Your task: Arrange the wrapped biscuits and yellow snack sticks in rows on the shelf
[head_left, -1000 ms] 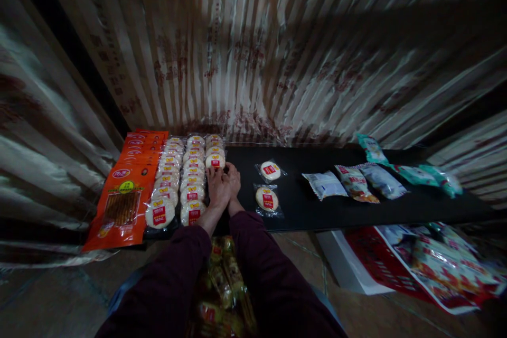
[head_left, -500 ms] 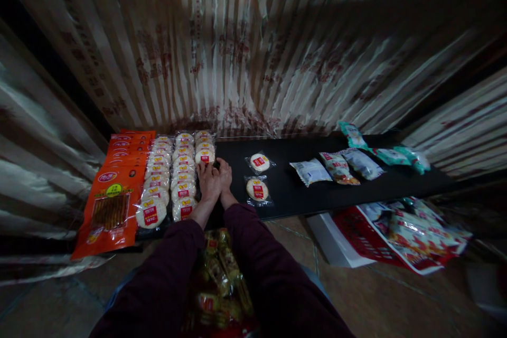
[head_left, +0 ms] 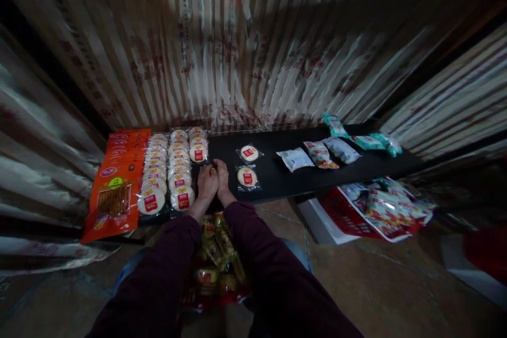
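On shelf [head_left: 269,177]: wht crackers [head_left: 179,169], red lbls [head_left: 182,200]

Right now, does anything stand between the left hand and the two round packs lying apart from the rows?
Yes, the right hand does, beside the left hand. Between it and the two round packs, only black tabletop shows.

The head view looks forward and down, the arms [head_left: 154,274] (entering at bottom centre) close, shelf [head_left: 273,179] mid-frame, curtain [head_left: 237,26] across the top.
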The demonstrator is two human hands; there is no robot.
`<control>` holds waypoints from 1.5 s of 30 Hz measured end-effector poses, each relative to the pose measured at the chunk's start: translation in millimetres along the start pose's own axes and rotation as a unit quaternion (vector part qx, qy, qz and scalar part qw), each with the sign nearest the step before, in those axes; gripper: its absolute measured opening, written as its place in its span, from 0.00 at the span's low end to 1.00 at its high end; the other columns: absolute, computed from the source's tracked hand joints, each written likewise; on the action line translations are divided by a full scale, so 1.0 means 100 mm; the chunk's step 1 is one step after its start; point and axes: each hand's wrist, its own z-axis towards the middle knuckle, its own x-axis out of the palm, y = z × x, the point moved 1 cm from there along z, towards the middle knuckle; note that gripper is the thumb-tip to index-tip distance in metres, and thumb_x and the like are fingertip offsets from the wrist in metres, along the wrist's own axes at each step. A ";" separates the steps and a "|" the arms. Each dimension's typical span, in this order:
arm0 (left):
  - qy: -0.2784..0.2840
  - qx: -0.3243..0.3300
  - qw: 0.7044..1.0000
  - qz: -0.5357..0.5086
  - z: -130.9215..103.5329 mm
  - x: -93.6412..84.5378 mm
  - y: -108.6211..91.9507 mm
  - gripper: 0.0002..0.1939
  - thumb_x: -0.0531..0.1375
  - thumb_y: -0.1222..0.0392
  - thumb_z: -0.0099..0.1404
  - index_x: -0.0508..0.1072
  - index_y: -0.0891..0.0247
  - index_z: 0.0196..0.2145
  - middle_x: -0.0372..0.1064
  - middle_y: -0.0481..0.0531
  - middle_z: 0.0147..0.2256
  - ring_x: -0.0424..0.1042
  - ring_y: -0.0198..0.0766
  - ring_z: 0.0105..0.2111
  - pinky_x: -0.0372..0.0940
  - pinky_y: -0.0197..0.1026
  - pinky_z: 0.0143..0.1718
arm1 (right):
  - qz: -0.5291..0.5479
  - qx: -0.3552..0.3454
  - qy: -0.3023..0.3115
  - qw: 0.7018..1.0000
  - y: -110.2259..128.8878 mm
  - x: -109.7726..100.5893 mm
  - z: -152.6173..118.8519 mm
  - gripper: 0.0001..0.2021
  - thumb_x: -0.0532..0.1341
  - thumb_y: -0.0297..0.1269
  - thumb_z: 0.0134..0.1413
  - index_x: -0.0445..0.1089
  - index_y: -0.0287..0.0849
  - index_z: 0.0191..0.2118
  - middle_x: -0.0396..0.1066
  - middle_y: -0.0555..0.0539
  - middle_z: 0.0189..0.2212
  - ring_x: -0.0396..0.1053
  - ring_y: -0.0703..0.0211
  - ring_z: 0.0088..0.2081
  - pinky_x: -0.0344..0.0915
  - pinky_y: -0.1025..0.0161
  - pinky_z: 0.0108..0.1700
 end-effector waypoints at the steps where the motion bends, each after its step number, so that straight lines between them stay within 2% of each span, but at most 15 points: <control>1: 0.012 -0.012 1.000 0.002 -0.07 -0.01 -0.01 0.18 0.48 0.65 0.63 0.73 0.63 0.44 0.71 0.58 0.49 0.67 0.44 0.54 0.58 0.46 0.58 | -0.002 -0.001 0.011 1.000 0.02 -0.04 -0.05 0.19 0.53 0.26 0.44 0.71 0.43 0.43 0.69 0.44 0.44 0.66 0.57 0.50 0.63 0.58 0.56; 4: 0.025 -0.027 0.999 0.020 -0.28 -0.02 -0.01 0.19 0.46 0.65 0.65 0.72 0.64 0.48 0.71 0.59 0.50 0.68 0.43 0.53 0.60 0.44 0.55 | -0.004 -0.004 0.044 0.999 0.08 -0.16 -0.24 0.15 0.54 0.25 0.45 0.72 0.43 0.38 0.69 0.45 0.46 0.67 0.58 0.50 0.63 0.60 0.55; 10: 0.035 -0.008 0.999 0.040 -0.71 0.01 0.05 0.21 0.45 0.65 0.66 0.71 0.69 0.50 0.68 0.62 0.53 0.65 0.42 0.56 0.56 0.41 0.58 | 0.016 -0.019 0.074 0.997 0.18 -0.38 -0.64 0.14 0.54 0.24 0.45 0.72 0.42 0.36 0.70 0.47 0.42 0.68 0.60 0.46 0.65 0.63 0.52; 14: 0.012 0.024 0.999 0.033 -1.00 0.07 0.16 0.21 0.44 0.66 0.65 0.71 0.65 0.50 0.69 0.58 0.53 0.64 0.42 0.56 0.56 0.44 0.60 | 0.049 0.002 0.087 0.995 0.23 -0.50 -0.93 0.13 0.55 0.25 0.47 0.73 0.44 0.37 0.70 0.49 0.43 0.68 0.61 0.47 0.64 0.64 0.53; 19: 0.004 0.090 0.996 0.018 -1.43 0.14 0.43 0.23 0.43 0.67 0.64 0.70 0.67 0.51 0.64 0.60 0.57 0.58 0.39 0.61 0.52 0.43 0.63 | 0.019 -0.026 0.103 0.994 0.28 -0.72 -1.42 0.17 0.54 0.27 0.51 0.72 0.45 0.46 0.68 0.48 0.52 0.64 0.60 0.54 0.60 0.62 0.58; 22: 0.038 0.144 0.987 0.054 -1.70 0.18 0.68 0.24 0.44 0.66 0.64 0.66 0.68 0.55 0.61 0.60 0.60 0.54 0.39 0.63 0.51 0.45 0.64 | -0.068 -0.099 0.135 0.984 0.20 -0.86 -1.77 0.20 0.56 0.26 0.52 0.70 0.48 0.50 0.62 0.48 0.59 0.55 0.58 0.62 0.54 0.57 0.62; 24: 0.077 0.145 0.980 0.115 -1.87 0.22 0.87 0.25 0.46 0.65 0.64 0.66 0.68 0.56 0.62 0.60 0.59 0.54 0.42 0.63 0.51 0.48 0.64 | -0.132 -0.117 0.153 0.972 0.08 -0.92 -1.99 0.20 0.56 0.25 0.52 0.70 0.50 0.49 0.60 0.49 0.61 0.50 0.56 0.65 0.51 0.51 0.64; 26: 0.129 0.134 0.966 0.182 -2.03 0.27 1.06 0.24 0.47 0.62 0.64 0.67 0.70 0.55 0.61 0.63 0.59 0.51 0.46 0.64 0.49 0.50 0.64 | -0.206 -0.056 0.127 0.969 -0.10 -0.95 -2.17 0.23 0.58 0.24 0.50 0.68 0.49 0.52 0.57 0.46 0.63 0.45 0.50 0.67 0.45 0.45 0.65; 28: 0.181 0.123 0.947 0.237 -2.19 0.30 1.23 0.25 0.50 0.60 0.64 0.66 0.69 0.57 0.59 0.62 0.60 0.50 0.49 0.64 0.49 0.53 0.63 | -0.260 0.071 0.068 0.960 -0.28 -0.96 -2.30 0.27 0.60 0.26 0.48 0.64 0.38 0.57 0.56 0.34 0.62 0.46 0.41 0.66 0.44 0.42 0.64; 30: 0.206 0.141 0.930 0.268 -2.32 0.31 1.36 0.27 0.50 0.63 0.62 0.63 0.68 0.60 0.52 0.59 0.64 0.45 0.48 0.66 0.51 0.53 0.62 | -0.263 0.160 0.071 0.949 -0.42 -0.93 -2.38 0.28 0.57 0.27 0.49 0.61 0.30 0.59 0.60 0.29 0.58 0.56 0.41 0.61 0.52 0.47 0.61; 32: 0.211 0.154 0.924 0.279 -2.42 0.29 1.42 0.28 0.49 0.65 0.63 0.60 0.68 0.61 0.49 0.58 0.65 0.42 0.47 0.67 0.51 0.53 0.62 | -0.244 0.179 0.097 0.948 -0.49 -0.91 -2.42 0.28 0.56 0.29 0.51 0.60 0.31 0.60 0.64 0.31 0.55 0.62 0.45 0.57 0.57 0.53 0.58; 35: 0.218 0.152 0.927 0.264 -2.48 0.24 1.46 0.28 0.47 0.65 0.64 0.60 0.71 0.61 0.49 0.60 0.65 0.42 0.48 0.67 0.49 0.53 0.62 | -0.221 0.119 0.126 0.960 -0.47 -0.90 -2.47 0.26 0.57 0.32 0.51 0.63 0.35 0.59 0.66 0.36 0.54 0.62 0.47 0.56 0.57 0.55 0.59; 39: 0.219 0.132 0.950 0.180 -2.45 0.21 1.50 0.29 0.52 0.67 0.59 0.64 0.70 0.59 0.53 0.62 0.64 0.44 0.50 0.66 0.47 0.55 0.63 | -0.212 0.020 0.143 0.967 -0.38 -0.89 -2.61 0.24 0.58 0.30 0.50 0.67 0.35 0.56 0.61 0.36 0.59 0.55 0.45 0.61 0.52 0.51 0.62; 42: 0.186 0.111 0.974 0.068 -2.43 0.20 1.58 0.26 0.54 0.69 0.54 0.71 0.65 0.52 0.62 0.60 0.59 0.51 0.49 0.64 0.45 0.53 0.65 | -0.198 -0.058 0.174 0.963 -0.33 -0.87 -2.73 0.26 0.58 0.27 0.48 0.67 0.36 0.56 0.59 0.36 0.61 0.51 0.46 0.64 0.49 0.48 0.64; 45: 0.121 0.072 0.989 -0.042 -2.42 0.17 1.63 0.20 0.55 0.70 0.52 0.76 0.60 0.42 0.68 0.56 0.54 0.56 0.49 0.62 0.45 0.51 0.66 | -0.181 -0.094 0.194 0.960 -0.28 -0.88 -2.80 0.26 0.59 0.27 0.47 0.68 0.42 0.56 0.56 0.39 0.62 0.47 0.45 0.65 0.52 0.45 0.62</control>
